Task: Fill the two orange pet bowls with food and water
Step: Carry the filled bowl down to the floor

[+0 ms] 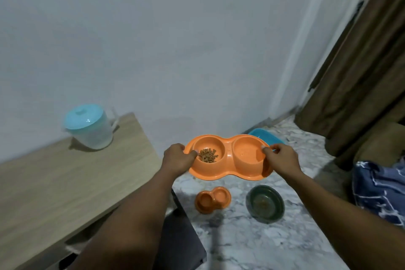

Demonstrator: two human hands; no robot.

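Note:
I hold an orange double pet bowl (228, 172) in the air above the marble floor. My left hand (178, 156) grips its left end and my right hand (281, 158) grips its right end. Brown kibble (207, 155) lies in the left cup. The right cup (247, 152) looks bare, though clear water would be hard to see. A smaller orange double bowl (213, 199) sits on the floor below. A clear jug with a light blue lid (89, 126) stands on the wooden table at the left.
The wooden table (65, 180) fills the lower left, against the white wall. A dark green bowl (265, 203) rests on the floor, a light blue tray (266, 136) lies by the wall. Brown curtains (361, 76) and blue patterned cloth (381, 190) are at the right.

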